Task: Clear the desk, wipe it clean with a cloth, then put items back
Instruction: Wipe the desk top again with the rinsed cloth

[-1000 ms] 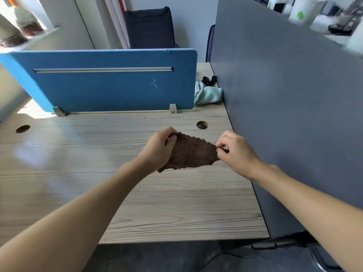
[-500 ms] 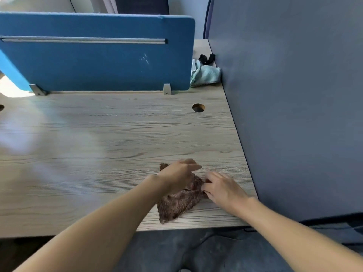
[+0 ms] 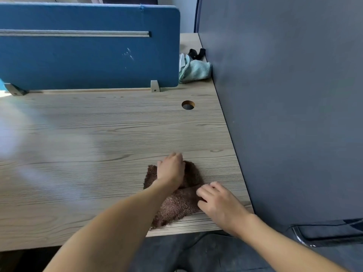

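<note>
A brown fuzzy cloth (image 3: pixel 176 207) lies partly folded on the wooden desk (image 3: pixel 98 144), near its front right corner. My left hand (image 3: pixel 171 169) rests on the cloth's far part, palm down, with its fingertips curled over the far edge. My right hand (image 3: pixel 216 201) touches the cloth's right edge with bent fingers; whether it pinches the fabric is hidden. The near corner of the cloth reaches almost to the desk's front edge.
A blue divider panel (image 3: pixel 88 48) stands along the back of the desk. A grey partition (image 3: pixel 284 105) walls off the right side. A light green cloth (image 3: pixel 193 70) and a black strap (image 3: pixel 196 53) lie in the back right corner. A round cable hole (image 3: pixel 188 105) is nearby.
The brown cloth was held stretched in the air between both hands; it has come down onto the desk near the front edge, and my left hand now rests on top of it.
</note>
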### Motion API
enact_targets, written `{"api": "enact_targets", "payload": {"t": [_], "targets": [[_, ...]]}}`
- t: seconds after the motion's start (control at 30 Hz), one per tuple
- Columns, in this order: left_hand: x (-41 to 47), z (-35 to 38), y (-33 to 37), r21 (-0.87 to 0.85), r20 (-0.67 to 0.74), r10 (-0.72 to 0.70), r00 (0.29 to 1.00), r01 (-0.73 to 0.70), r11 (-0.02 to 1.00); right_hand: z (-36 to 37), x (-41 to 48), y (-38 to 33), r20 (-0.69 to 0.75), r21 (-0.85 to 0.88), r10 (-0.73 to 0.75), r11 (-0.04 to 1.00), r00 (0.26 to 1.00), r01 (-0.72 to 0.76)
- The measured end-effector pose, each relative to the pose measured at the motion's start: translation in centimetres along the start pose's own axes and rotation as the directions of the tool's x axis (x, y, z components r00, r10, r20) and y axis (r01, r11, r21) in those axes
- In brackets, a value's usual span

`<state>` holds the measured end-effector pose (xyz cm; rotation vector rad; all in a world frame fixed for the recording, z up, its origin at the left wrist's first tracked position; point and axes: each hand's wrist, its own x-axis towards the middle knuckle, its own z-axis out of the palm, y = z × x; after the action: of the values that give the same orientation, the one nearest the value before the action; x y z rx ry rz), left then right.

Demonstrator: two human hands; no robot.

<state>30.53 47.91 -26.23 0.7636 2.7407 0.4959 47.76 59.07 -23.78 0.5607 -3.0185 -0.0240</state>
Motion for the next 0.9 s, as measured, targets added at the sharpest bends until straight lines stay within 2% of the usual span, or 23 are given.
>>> {"api": "enact_targets", "payload": {"t": [0.07, 0.1, 0.2, 0.27, 0.3, 0.33, 0.4, 0.43, 0.53, 0.6, 0.7, 0.8, 0.9], "targets": [[0.7, -0.6, -0.4, -0.148, -0.013, -0.051, 0.999, 0.048, 0.988, 0.4, -0.5, 0.3, 0.077, 0.011, -0.024, 1.0, 0.997, 0.023], [0.3, -1.2, -0.4, -0.189, -0.005, -0.025, 1.0, 0.024, 0.982, 0.6, -0.9, 0.4, 0.121, 0.033, -0.03, 0.999, 0.992, 0.027], [-3.3, -3.0, -1.4, -0.171, 0.05, 0.211, 0.976, -0.199, 0.965, 0.2, -1.7, 0.4, 0.189, 0.142, -0.045, 0.99, 0.981, 0.018], [-7.5, -3.3, -2.9, -0.052, 0.123, 0.454, 0.882, -0.452, 0.891, -0.2, -2.0, 0.4, 0.175, 0.176, -0.033, 0.984, 0.984, 0.002], [-9.5, -3.2, -3.6, 0.036, 0.2, 0.535, 0.821, -0.552, 0.833, -0.5, -2.1, 0.3, 0.176, 0.173, -0.023, 0.985, 0.984, -0.007], [-11.1, -3.0, -4.3, 0.138, 0.294, 0.555, 0.778, -0.609, 0.781, -0.7, -2.1, 0.2, 0.179, 0.168, -0.015, 0.986, 0.984, -0.016], [-13.2, -1.7, -6.0, 0.247, 0.447, 0.441, 0.778, -0.581, 0.776, -0.7, -2.3, 0.0, 0.235, 0.174, 0.014, 0.983, 0.972, -0.056], [-13.9, -1.1, -6.6, 0.271, 0.453, 0.396, 0.799, -0.547, 0.792, -0.7, -2.3, -0.1, 0.273, 0.176, 0.038, 0.98, 0.961, -0.089], [-15.1, 0.1, -7.7, 0.302, 0.334, 0.393, 0.857, -0.493, 0.816, -1.0, -2.2, -0.6, 0.347, 0.288, 0.125, 0.929, 0.93, -0.232], [-15.4, 0.4, -8.0, 0.308, 0.308, 0.382, 0.871, -0.471, 0.827, -1.3, -1.7, -0.7, 0.419, 0.382, 0.26, 0.819, 0.87, -0.428], [-15.6, 0.7, -8.0, 0.304, 0.274, 0.39, 0.879, -0.464, 0.832, -1.2, -0.9, -0.7, 0.471, 0.453, 0.403, 0.652, 0.784, -0.608], [-16.1, 0.6, -7.2, 0.319, 0.269, 0.355, 0.895, -0.431, 0.844, -1.5, -0.3, -0.5, 0.528, 0.494, 0.498, 0.48, 0.688, -0.725], [-16.3, 0.2, -5.0, 0.309, 0.247, 0.195, 0.949, -0.268, 0.913, -1.8, 0.2, -0.2, 0.561, 0.494, 0.547, 0.383, 0.622, -0.781]]}}
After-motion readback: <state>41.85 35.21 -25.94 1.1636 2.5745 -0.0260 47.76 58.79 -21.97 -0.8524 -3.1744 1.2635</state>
